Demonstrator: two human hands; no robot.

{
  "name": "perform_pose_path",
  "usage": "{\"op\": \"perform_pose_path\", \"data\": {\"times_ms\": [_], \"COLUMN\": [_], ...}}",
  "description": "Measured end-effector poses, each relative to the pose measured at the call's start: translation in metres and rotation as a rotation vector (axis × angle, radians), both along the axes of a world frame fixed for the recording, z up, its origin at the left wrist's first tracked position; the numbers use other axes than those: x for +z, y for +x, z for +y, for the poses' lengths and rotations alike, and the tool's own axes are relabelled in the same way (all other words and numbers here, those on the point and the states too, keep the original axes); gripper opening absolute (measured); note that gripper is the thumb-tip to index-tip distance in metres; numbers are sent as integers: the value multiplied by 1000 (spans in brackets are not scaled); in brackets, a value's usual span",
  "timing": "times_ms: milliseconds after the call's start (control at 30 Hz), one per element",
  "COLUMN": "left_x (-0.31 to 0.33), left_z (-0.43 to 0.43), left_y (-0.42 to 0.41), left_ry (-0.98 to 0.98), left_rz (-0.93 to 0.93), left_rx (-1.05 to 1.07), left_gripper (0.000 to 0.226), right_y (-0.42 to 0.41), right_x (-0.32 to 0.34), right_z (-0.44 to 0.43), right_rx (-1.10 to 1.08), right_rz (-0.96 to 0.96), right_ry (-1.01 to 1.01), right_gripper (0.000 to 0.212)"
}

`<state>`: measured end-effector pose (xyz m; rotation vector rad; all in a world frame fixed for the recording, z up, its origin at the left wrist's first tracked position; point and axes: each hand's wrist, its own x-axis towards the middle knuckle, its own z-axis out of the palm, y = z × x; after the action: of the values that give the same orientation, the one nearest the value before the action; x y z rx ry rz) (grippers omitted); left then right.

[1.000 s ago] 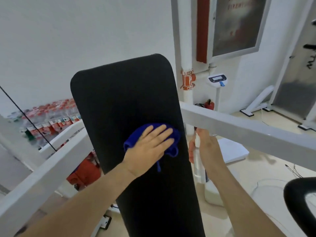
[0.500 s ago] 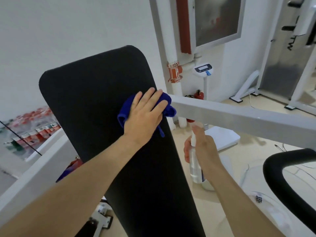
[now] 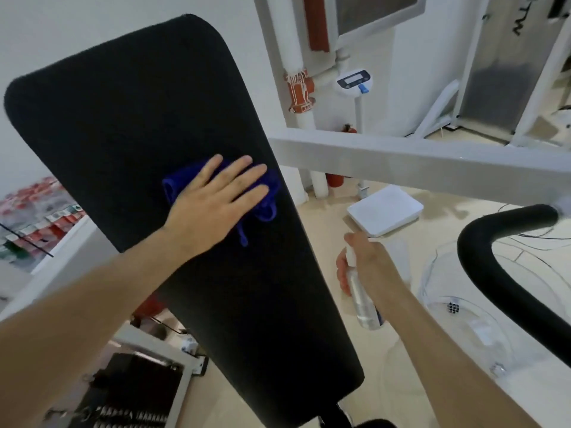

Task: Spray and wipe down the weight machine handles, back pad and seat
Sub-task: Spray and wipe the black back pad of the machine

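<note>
We see one black back pad [image 3: 129, 97], tilted, and on its middle one blue cloth [image 3: 180, 183]. Our left hand [image 3: 213, 205] lies flat on that cloth, its grip apart with fingers straight, pressing the cloth to the pad. One white frame bar [image 3: 401, 156] runs off from the pad's right edge. Just right of the pad, not touching it, our right hand [image 3: 370, 264] has its grip clamped round one clear spray bottle [image 3: 363, 301]. Farthest right of the pad curves one black handle [image 3: 482, 261].
</note>
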<state>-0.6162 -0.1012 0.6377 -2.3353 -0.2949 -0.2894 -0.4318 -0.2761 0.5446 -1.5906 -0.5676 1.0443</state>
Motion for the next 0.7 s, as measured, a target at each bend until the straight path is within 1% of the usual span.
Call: {"op": "perform_pose_path", "data": {"times_ms": [67, 100, 133, 167, 200, 233, 267, 333, 367, 400, 467, 500, 567, 700], "left_x": [0, -11, -27, -42, -57, -72, -89, -121, -130, -135, -127, -115, -77, -4], "left_z": [-6, -12, -17, -23, -29, -36, -45, -61, -66, -64, -49, -40, -22, 6], "left_y": [10, 16, 22, 26, 30, 33, 35, 32, 28, 22, 5, -5, -31, -77], "left_ry": [-35, -72, -112, -148, -178, -203, -231, -288, -283, -270, -206, -154, -22, 106], "left_rz": [-154, -193, -193, -155, -70, 57, 221, 551, 645, 673, 619, 546, 343, -109], "left_rx": [59, 75, 86, 71, 38, 1, -31, 6, 13, -6, -61, -75, -40, 138], "left_gripper": [59, 58, 60, 67, 73, 77, 78, 80, 79, 78, 73, 73, 69, 55], "right_y": [-5, -7, -9, -10, -10, -9, -9, -9, -9, -9, -8, -9, -20, -50], "right_x": [-5, -8, -10, -13, -16, -21, -23, -30, -32, -33, -30, -26, -13, 14], "right_z": [1, 1, 1, 2, 3, 3, 2, -2, -5, -6, -7, -5, 3, 20], "right_rx": [57, 72, 71, 58, 36, 16, -1, -10, -4, 6, 27, 33, 63, 180], "right_rz": [-14, -30, -40, -37, -26, -18, -9, 9, 16, 15, 8, 9, -10, -22], "right_ry": [-21, -54, -90, -104, -92, -71, -48, 1, 17, 25, 26, 13, -14, 51], "right_gripper": [68, 67, 66, 65, 64, 62, 61, 60, 62, 65, 69, 70, 69, 64]}}
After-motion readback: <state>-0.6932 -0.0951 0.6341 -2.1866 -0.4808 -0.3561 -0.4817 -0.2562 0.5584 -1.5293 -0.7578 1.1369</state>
